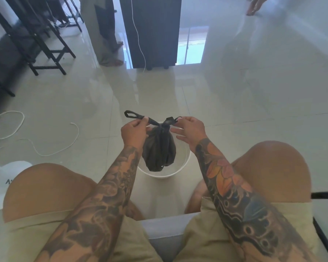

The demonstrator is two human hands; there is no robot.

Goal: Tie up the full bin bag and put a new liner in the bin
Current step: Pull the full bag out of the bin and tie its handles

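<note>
A small full black bin bag (pixel 159 150) hangs in the air above a white round bin (pixel 180 170) that stands on the floor between my knees. The bag's neck is knotted at the top. My left hand (pixel 134 132) pinches the left handle loop, which sticks out to the left. My right hand (pixel 190 129) pinches the right handle end, with its other fingers spread. The bag hides most of the bin's inside, so I cannot tell whether a liner is in it.
I sit on a grey seat (pixel 163 229) on a glossy tiled floor. A white cord (pixel 45 148) lies on the floor at left, a white plastic bag (pixel 0 182) by my left knee. Black chairs (pixel 36 40) stand at far left, a black cabinet (pixel 151 31) ahead, another person's feet (pixel 112 59) beside it.
</note>
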